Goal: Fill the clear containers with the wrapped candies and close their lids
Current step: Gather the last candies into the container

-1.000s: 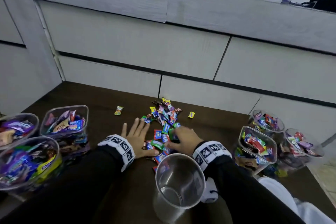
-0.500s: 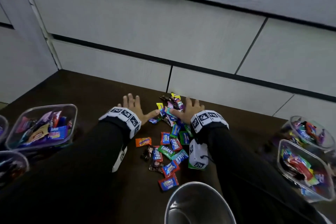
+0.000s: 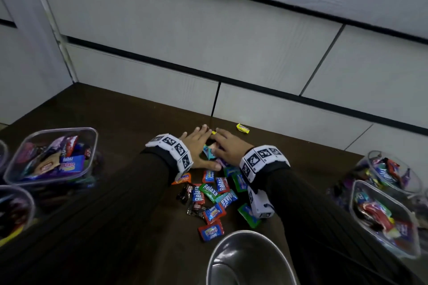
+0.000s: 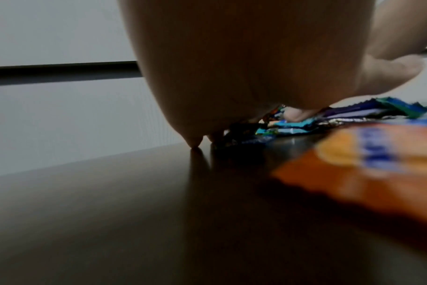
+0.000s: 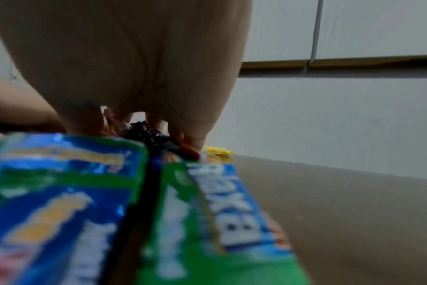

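Note:
Wrapped candies lie scattered on the dark table, with a denser heap at the far end. My left hand and right hand lie cupped over that heap, fingertips meeting at its far side, and a few wrappers show between them. In the left wrist view my left hand arches over the candies with fingertips on the table. The right hand does the same, with blue and green wrappers close to the camera. An empty clear container stands at the near edge.
Clear tubs with candies in them stand on the left and on the right, another behind it. One yellow candy lies apart near the grey panelled wall. An orange wrapper lies under my left wrist.
Both hands reached from the near candies to the far heap, then drew together until their fingertips met over it. The head view tilted down and closer.

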{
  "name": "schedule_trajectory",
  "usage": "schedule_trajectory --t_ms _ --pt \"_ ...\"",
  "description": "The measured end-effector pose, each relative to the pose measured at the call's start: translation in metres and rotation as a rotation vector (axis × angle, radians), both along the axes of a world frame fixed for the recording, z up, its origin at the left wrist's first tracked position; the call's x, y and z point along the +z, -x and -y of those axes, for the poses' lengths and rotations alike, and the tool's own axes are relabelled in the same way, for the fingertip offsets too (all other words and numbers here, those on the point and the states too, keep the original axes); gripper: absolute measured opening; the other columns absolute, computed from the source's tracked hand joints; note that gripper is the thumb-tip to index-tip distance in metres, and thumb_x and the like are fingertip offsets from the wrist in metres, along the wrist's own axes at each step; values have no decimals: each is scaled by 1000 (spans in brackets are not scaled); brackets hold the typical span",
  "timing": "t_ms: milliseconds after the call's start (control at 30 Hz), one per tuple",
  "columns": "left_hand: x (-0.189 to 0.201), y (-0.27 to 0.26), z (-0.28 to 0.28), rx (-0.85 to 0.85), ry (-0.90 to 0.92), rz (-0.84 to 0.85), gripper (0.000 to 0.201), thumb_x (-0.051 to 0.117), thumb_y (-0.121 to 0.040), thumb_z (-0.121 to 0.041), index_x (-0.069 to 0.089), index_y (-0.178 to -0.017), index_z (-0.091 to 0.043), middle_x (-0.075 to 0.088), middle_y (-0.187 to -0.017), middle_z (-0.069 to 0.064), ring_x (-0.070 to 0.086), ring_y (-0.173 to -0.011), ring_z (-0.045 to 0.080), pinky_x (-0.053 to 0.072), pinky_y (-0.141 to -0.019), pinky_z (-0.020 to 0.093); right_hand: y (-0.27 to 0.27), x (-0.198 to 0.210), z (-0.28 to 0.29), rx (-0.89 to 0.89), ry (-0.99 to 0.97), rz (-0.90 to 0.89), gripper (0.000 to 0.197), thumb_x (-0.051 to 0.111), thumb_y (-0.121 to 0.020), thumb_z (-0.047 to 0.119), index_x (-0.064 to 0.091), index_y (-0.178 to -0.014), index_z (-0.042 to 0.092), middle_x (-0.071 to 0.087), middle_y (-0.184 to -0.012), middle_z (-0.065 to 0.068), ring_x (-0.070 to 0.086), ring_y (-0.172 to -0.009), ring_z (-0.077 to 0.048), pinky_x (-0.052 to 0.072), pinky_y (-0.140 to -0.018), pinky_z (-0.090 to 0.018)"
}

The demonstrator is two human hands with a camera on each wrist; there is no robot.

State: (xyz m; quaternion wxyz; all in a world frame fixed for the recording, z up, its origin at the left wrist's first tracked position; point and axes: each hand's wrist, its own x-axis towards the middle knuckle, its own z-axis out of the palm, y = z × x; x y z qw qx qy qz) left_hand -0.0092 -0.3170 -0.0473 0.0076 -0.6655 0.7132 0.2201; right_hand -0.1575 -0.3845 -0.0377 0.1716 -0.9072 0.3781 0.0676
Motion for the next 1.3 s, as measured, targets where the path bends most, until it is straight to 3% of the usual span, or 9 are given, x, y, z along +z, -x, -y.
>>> schedule_trajectory --t_ms 133,267,367,533,667,833,1000,1133,1300 --pt "3 2 -28 -87 -31 -12 119 66 -75 -67 -6 -155 -17 -15 -162 7 -9 -150 23 -2 -121 45 16 8 -32 25 -82 -34 52 38 -102 31 24 -150 19 6 -159 -12 10 -146 -29 12 -119 -37" --pt "-3 2 -59 -145 -61 -5 134 73 -64 -71 -11 -154 -19 -19 -162 2 -13 -149 21 -5 -119 43 34 7 -71 13 -82 -133 85 51 -83 66 12 -151 33 -5 -160 0 1 -147 -27 10 -117 -53" --pt "-15 11 -80 -162 -27 91 138 72 -63 -72 -17 -153 -17 -22 -161 2 -15 -149 24 -4 -119 46 45 -3 -98 46 72 -210 99 60 -75 68 5 -151 34 -6 -160 1 5 -146 -27 15 -114 -56" --pt "-25 29 -98 -70 75 215 104 52 -83 -69 -5 -156 -22 -13 -163 3 -4 -150 23 5 -119 46 53 -11 -113 77 281 -211 72 40 -89 64 19 -149 29 23 -148 -12 30 -129 -30 35 -97 -47" --pt "-18 39 -102 20 165 220 74 48 -92 -58 18 -153 -29 11 -159 0 16 -143 20 23 -111 40 46 -2 -110 50 89 -134 49 48 -96 33 32 -141 23 32 -130 -17 37 -119 -35 39 -95 -48" --pt "-2 35 -97 -14 157 93 41 48 -100 -28 39 -138 -18 34 -135 7 41 -121 22 41 -101 35 56 9 -105 -31 61 17 38 50 -95 17 44 -132 14 46 -121 -18 52 -111 -36 43 -93 -40" --pt "8 29 -95 46 84 19 36 42 -103 -35 42 -131 -12 47 -128 10 55 -112 29 45 -93 37 77 20 -115 -244 -22 330 43 58 -91 18 38 -129 21 59 -118 -9 58 -108 -25 45 -92 -30" --pt "10 25 -101 200 96 -95 38 40 -102 -42 46 -128 -15 61 -117 10 60 -107 27 50 -90 41 88 25 -123 -274 -24 280 35 60 -89 23 41 -119 21 61 -106 -11 59 -99 -27 49 -85 -34" --pt "24 28 -107 255 178 -67 36 37 -102 -44 50 -121 -16 61 -95 2 64 -92 22 53 -80 37 97 33 -128 -274 13 230 24 56 -91 27 49 -113 18 60 -104 -16 60 -97 -33 51 -85 -39"
